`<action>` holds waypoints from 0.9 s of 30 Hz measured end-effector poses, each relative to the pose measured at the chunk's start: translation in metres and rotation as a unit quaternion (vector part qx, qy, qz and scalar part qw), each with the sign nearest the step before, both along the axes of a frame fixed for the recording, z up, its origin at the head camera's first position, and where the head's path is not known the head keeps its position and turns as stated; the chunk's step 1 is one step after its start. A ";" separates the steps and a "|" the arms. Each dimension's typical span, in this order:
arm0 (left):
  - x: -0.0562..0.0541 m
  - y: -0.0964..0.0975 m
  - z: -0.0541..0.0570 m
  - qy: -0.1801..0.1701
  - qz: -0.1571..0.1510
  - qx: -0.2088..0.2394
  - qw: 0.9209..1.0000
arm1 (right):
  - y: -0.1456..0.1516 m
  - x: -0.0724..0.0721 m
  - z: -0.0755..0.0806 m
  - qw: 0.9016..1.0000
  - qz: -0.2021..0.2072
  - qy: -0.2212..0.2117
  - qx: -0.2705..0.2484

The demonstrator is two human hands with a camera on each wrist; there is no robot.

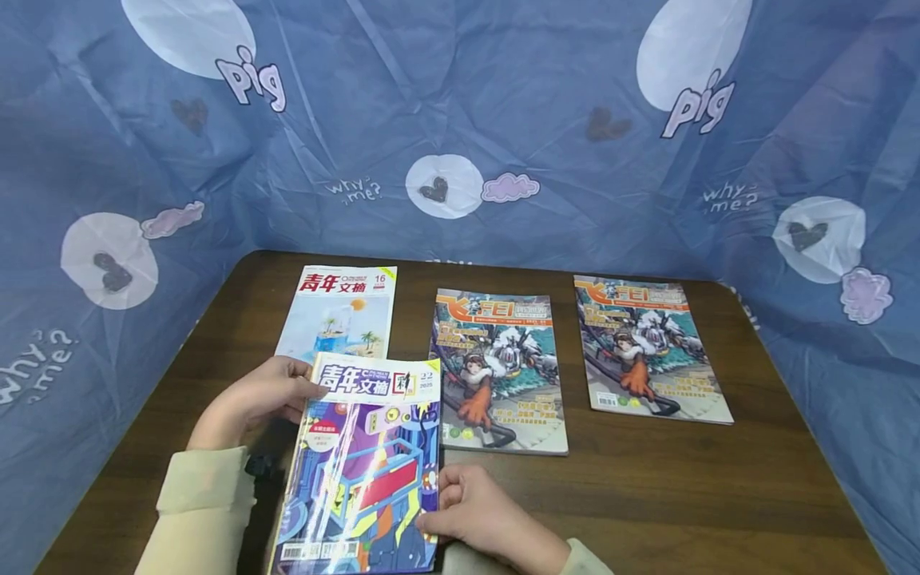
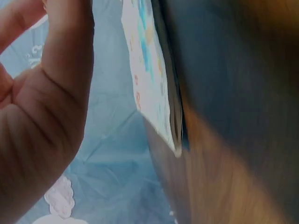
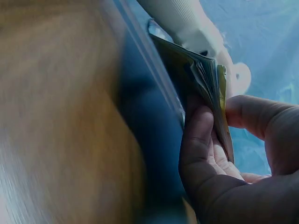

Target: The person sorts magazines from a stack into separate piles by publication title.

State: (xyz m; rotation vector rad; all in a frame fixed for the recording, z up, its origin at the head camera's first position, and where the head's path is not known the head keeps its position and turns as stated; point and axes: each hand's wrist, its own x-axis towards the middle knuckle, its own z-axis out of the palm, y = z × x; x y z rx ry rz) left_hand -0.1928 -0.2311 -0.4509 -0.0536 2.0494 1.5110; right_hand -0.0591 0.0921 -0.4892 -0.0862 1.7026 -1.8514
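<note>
A magazine (image 1: 362, 463) with a purple and blue cover, numbered 22, is held up at the front of the table, its top edge overlapping a second magazine. My left hand (image 1: 262, 399) pinches its upper left edge, thumb on the cover. At the lower right edge, my right hand (image 1: 496, 511) grips it with the thumb in front; the right wrist view shows fingers behind the magazine's pages (image 3: 210, 79). Behind it lies the white-topped magazine (image 1: 345, 311) numbered 16, its lower part hidden. The left wrist view shows this white magazine (image 2: 152, 79) beyond the left hand (image 2: 51, 98).
Two matching magazines with an orange-gloved figure lie on the brown table (image 1: 647, 479): one in the middle (image 1: 503, 375), another at the right (image 1: 650, 347). A blue printed cloth (image 1: 460, 96) hangs behind the table and along both sides.
</note>
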 end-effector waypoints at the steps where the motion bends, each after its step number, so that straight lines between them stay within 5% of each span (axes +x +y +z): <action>1: 0.001 -0.002 0.001 0.003 -0.006 -0.004 1.000 | -0.003 0.001 -0.001 1.000 0.003 0.002 0.002; 6: 0.006 -0.012 0.004 0.008 -0.015 -0.051 0.999 | -0.019 0.006 -0.003 0.999 0.021 0.021 0.014; 11: 0.012 -0.021 0.001 -0.010 -0.011 -0.089 0.996 | -0.031 0.011 -0.001 0.999 0.042 -0.010 0.024; 17: 0.017 -0.026 -0.004 -0.017 -0.030 -0.103 0.994 | -0.039 0.018 -0.003 0.996 0.049 -0.057 0.047; 27: 0.016 -0.024 -0.005 -0.033 -0.038 -0.131 0.990 | -0.043 0.021 -0.005 0.993 0.073 -0.068 0.066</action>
